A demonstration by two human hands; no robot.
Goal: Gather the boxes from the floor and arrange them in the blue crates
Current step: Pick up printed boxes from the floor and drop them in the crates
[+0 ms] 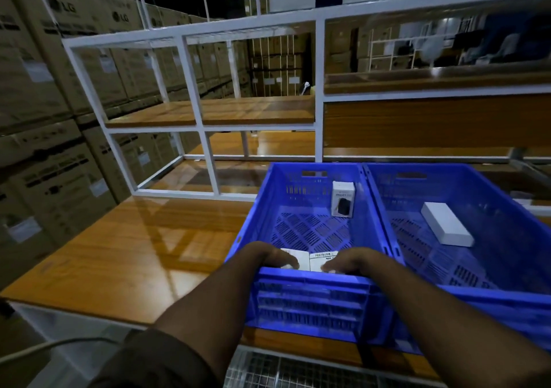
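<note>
Two blue crates seen on counter, four boxes counted. Two boxes at 6 o'clock gripped by left hand, right hand.

The near crate wall hides both hands' fingertips and the box's lower part.

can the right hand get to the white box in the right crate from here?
Probably yes. The right hand is inside the left crate on a box; the white box lies uncovered, and only the shared crate wall stands between.
</note>
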